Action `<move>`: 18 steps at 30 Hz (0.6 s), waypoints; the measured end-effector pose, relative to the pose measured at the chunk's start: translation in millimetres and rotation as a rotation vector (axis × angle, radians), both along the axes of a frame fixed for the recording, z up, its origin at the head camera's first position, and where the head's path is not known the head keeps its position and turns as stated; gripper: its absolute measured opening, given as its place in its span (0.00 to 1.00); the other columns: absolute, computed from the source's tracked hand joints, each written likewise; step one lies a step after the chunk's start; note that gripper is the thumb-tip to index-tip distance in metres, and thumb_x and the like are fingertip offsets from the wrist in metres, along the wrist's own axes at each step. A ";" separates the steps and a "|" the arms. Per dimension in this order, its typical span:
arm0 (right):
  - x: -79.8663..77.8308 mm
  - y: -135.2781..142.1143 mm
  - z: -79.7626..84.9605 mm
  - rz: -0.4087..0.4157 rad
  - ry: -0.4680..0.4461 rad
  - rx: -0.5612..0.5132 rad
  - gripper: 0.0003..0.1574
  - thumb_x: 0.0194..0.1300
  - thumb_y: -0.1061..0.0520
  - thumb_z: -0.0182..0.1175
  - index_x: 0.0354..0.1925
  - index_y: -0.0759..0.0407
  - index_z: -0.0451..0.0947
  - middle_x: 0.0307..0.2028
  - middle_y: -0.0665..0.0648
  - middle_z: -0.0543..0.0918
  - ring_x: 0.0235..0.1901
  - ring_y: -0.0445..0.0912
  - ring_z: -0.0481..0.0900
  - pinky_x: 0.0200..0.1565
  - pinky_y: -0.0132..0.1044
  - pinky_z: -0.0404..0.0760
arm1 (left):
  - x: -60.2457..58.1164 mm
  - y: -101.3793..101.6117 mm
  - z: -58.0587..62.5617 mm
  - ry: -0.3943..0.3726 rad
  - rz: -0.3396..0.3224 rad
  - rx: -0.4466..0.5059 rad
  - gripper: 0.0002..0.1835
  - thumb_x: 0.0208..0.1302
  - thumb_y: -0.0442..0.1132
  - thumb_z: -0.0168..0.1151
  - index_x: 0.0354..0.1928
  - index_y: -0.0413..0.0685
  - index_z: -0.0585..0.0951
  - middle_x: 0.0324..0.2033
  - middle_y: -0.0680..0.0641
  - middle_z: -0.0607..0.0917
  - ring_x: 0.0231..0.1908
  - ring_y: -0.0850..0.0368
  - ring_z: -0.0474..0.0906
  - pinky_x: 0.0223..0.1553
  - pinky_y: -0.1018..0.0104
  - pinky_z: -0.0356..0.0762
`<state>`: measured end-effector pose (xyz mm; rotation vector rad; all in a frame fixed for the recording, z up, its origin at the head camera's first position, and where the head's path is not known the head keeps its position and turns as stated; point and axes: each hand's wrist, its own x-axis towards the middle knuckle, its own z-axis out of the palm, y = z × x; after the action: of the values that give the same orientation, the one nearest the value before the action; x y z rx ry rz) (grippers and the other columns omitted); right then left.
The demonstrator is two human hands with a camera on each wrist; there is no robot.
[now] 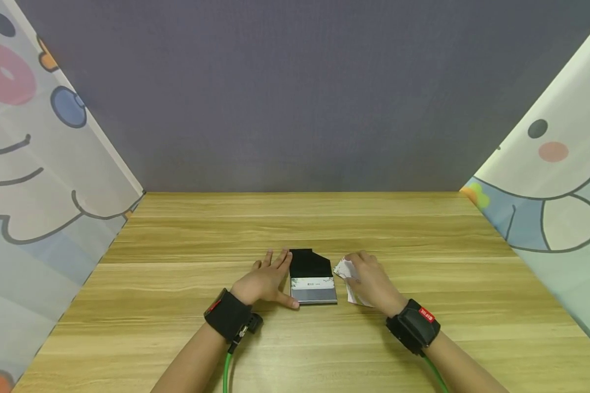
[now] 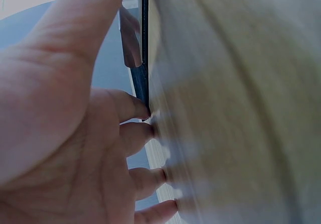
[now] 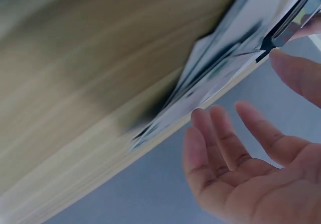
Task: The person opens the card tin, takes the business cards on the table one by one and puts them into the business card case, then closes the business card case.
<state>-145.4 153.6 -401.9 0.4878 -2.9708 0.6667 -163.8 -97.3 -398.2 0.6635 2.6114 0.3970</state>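
A business card case (image 1: 311, 264) lies unfolded on the table, its black lid at the back and its silver front nearer the person. A white printed card (image 1: 312, 283) shows inside the case. My left hand (image 1: 265, 281) rests spread at the case's left side, thumb by the front corner and index fingertip by the lid. To the right, my right hand (image 1: 371, 281) hovers over loose white cards (image 1: 344, 268), partly covering them. In the right wrist view, its loosely bent fingers sit just above the fanned cards (image 3: 220, 73) without pinching any.
A wood-grain table (image 1: 216, 229) carries everything. Behind it rises a dark grey panel (image 1: 300, 98), with cartoon-printed curtains (image 1: 24, 164) at both sides. Both wrists wear black bands with a green cable (image 1: 227, 371) trailing toward the person.
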 end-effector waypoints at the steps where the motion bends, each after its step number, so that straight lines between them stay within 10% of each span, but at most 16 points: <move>1: 0.0 1.9 0.0 -0.007 -0.001 0.005 0.29 0.50 0.63 0.65 0.51 0.69 0.71 0.48 0.69 0.74 0.47 0.63 0.70 0.46 0.56 0.75 | -0.1 0.0 -0.1 -0.001 0.000 -0.002 0.62 0.41 0.66 0.63 0.71 0.43 0.42 0.72 0.41 0.42 0.67 0.35 0.32 0.64 0.35 0.44; 18: -0.9 13.6 -2.2 -0.045 0.006 0.050 0.35 0.47 0.59 0.69 0.52 0.70 0.70 0.48 0.71 0.74 0.44 0.62 0.70 0.44 0.57 0.73 | -0.9 0.2 0.3 0.016 -0.010 -0.011 0.62 0.41 0.66 0.63 0.71 0.42 0.42 0.72 0.41 0.41 0.66 0.33 0.34 0.63 0.34 0.46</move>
<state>-146.3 167.2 -404.1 0.4239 -2.9893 0.5865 -164.6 -97.1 -397.8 0.6789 2.6223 0.3749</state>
